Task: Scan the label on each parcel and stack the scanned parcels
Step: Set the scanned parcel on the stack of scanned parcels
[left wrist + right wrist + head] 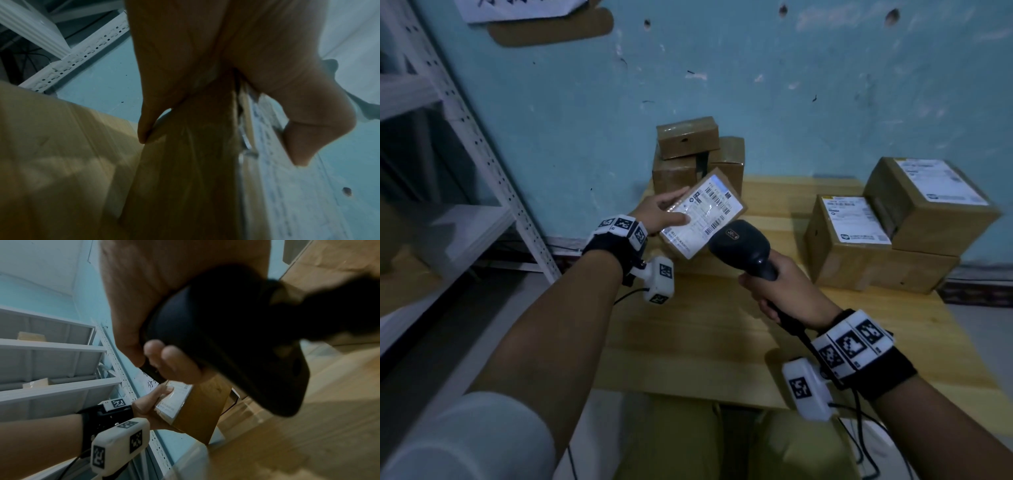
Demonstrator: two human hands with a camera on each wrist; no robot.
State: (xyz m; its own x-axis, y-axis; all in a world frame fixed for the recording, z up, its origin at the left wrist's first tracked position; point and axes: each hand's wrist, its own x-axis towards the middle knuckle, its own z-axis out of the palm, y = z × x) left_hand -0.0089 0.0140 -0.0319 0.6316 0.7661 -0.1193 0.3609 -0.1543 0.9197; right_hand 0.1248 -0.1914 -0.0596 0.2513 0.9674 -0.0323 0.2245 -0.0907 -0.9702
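Right hand [784, 287] grips scanner [743, 245] | left hand [659, 214] holds white-labelled parcel [702, 212]

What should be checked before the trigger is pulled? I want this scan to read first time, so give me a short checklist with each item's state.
1. Parcel held off the table by the left hand: ok.
2. Label turned up toward the scanner: ok.
3. Thumb clear of the barcodes: ok, it lies on the label's left edge.
4. Right hand gripping the scanner handle: ok.
5. Scanner head aimed at the label: ok.
6. Scan beam on the barcode: cannot tell.
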